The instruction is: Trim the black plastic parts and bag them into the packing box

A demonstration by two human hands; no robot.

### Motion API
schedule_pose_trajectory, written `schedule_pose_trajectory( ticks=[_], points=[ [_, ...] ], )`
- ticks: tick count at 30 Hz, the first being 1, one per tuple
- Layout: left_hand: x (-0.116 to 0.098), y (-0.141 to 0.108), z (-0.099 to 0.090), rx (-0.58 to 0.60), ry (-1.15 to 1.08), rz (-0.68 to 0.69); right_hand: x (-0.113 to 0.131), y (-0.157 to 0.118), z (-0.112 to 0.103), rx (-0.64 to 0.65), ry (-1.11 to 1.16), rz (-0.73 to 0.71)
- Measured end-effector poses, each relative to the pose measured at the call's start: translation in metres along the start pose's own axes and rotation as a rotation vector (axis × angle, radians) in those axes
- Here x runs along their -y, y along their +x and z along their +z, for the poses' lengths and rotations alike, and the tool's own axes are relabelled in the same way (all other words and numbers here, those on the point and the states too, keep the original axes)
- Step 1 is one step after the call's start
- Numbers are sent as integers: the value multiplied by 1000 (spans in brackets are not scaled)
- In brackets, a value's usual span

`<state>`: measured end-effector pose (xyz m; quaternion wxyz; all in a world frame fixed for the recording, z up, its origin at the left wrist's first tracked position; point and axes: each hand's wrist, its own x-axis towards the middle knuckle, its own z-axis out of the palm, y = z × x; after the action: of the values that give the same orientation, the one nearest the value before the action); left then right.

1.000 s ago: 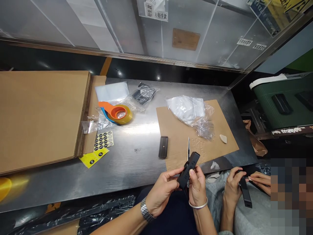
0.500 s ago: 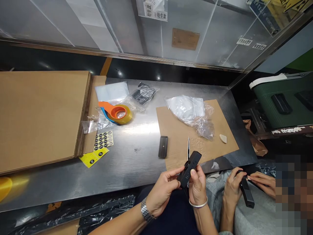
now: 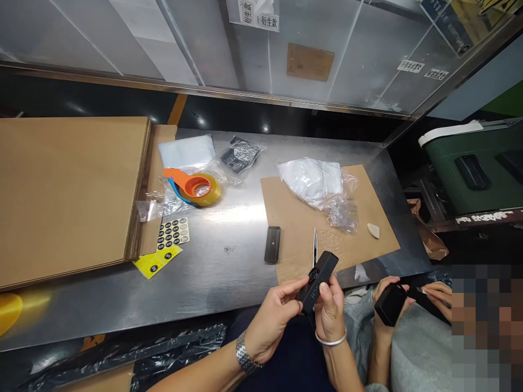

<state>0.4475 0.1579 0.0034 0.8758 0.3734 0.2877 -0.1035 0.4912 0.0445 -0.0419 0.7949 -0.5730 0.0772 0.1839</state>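
A black oblong case (image 3: 322, 276) is held up over the table's front edge between both hands. My left hand (image 3: 275, 313), with a metal watch at the wrist, pinches its left side with thumb and fingertips. Around its lower right side is my right hand (image 3: 330, 313), thumb on the face, a silver bangle at the wrist. Behind the case, a slim metal tool (image 3: 315, 245) lies on a brown cardboard sheet (image 3: 294, 209); its lower end is hidden. Left of it rests a dark oblong tray-like piece (image 3: 272, 245), partly over the sheet's edge.
Plastic bags (image 3: 310, 182) and a pale wedge (image 3: 373, 231) lie on the sheet. Leftward are a tape dispenser (image 3: 192, 185), round stickers (image 3: 174, 233), and stacked cardboard (image 3: 69, 190). At right, a person's hands hold another black case (image 3: 391, 305).
The other person's black case has turned and shifted up and left, with their hands. My hands keep the same hold, and my case has barely tilted.
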Motion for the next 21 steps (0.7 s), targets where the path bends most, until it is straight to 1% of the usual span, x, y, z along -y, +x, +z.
schedule_pose_trajectory(
  ticks=[4, 10, 15, 18, 21],
  points=[
    [-1, -1, 2, -21, 24, 10, 1, 1, -1, -9, -35, -3],
    [1, 0, 3, -13, 70, 46, -1, 1, -2, -24, -57, -17],
    [4, 1, 3, -31, 106, 61, 0, 0, -1, -21, -39, -16],
    [6, 1, 3, -28, 95, 55, 2, 0, 0, -16, 3, 6],
    [7, 1, 2, -13, 62, 41, 3, 1, -1, 11, 53, 59]
  ],
)
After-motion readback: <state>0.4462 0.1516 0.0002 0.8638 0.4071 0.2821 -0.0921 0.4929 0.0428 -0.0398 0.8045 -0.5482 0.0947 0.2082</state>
